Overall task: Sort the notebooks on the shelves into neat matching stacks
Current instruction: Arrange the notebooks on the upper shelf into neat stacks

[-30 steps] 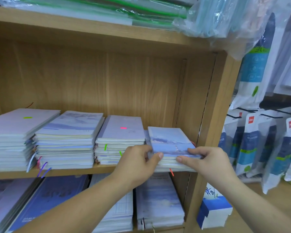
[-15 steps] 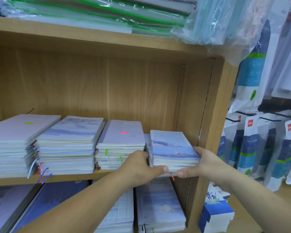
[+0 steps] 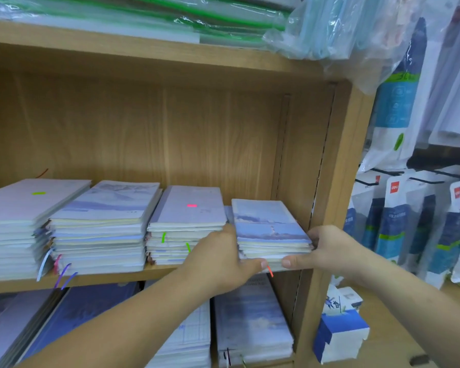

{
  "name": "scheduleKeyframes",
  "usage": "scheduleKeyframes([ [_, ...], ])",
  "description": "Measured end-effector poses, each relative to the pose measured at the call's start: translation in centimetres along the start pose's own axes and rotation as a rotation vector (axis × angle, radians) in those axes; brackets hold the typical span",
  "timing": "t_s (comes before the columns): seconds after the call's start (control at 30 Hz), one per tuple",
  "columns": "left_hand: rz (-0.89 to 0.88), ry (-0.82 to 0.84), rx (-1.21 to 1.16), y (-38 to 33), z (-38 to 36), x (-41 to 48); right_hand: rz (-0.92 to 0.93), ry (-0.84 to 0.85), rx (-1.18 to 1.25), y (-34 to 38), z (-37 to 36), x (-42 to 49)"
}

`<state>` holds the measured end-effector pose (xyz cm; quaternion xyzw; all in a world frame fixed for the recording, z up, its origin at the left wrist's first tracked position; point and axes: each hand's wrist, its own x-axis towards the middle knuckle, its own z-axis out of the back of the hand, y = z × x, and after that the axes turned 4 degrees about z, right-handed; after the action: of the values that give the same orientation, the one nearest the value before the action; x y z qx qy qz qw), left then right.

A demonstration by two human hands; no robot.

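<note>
A small stack of blue sky-cover notebooks sits at the right end of the wooden shelf. My left hand grips its left side, thumb along the front bottom edge. My right hand grips its right side, thumb under the front edge. Both thumbs almost meet near an orange ribbon. To the left stand three taller stacks: a pale one with a pink tab, a mountain-cover one and a white one with a green tab.
The shelf's right wall is close beside the held stack. More notebooks lie on the shelf below. Plastic-wrapped folders fill the shelf above. Hanging packets and a blue-white box are to the right.
Both hands slid from the top front of the small stack down to its sides and bottom edge, squaring it. The stack now sits straighter.
</note>
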<state>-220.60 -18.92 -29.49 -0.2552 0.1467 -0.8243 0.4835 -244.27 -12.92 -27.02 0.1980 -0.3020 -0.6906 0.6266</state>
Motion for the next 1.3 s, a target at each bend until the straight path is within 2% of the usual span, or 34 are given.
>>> scheduleKeyframes([
  [0.1,-0.021,0.012,0.189,-0.6,-0.3,0.5,0.0,0.002,-0.101,0.2,-0.3,0.2],
  [0.17,-0.039,0.036,0.255,-0.9,-0.3,0.7,-0.007,-0.029,-0.077,-0.2,-0.4,0.2],
  [0.4,-0.094,0.041,0.234,0.4,0.1,1.1,0.032,0.04,0.071,-1.0,0.5,-0.8],
  [0.53,-0.083,0.117,0.303,-0.1,0.5,1.2,0.069,-0.017,-0.023,-0.9,0.3,-0.8],
  [0.67,-0.036,0.169,0.234,-0.4,0.6,1.3,0.061,-0.071,0.007,-1.3,-0.1,-0.9],
  [0.87,-0.065,0.015,0.271,1.1,0.4,-0.2,0.025,-0.064,0.151,-1.3,0.2,-1.5],
  [1.03,-0.045,0.047,-0.059,2.5,-1.0,0.0,0.016,-0.126,0.213,-1.6,-0.3,-1.7],
  [1.2,-0.002,0.064,-0.202,3.3,-1.5,0.2,-0.017,-0.208,0.304,-1.9,-0.6,-1.6],
  [1.3,0.011,0.046,-0.171,3.6,-1.0,0.4,-0.056,-0.196,0.379,-1.9,-0.7,-1.6],
])
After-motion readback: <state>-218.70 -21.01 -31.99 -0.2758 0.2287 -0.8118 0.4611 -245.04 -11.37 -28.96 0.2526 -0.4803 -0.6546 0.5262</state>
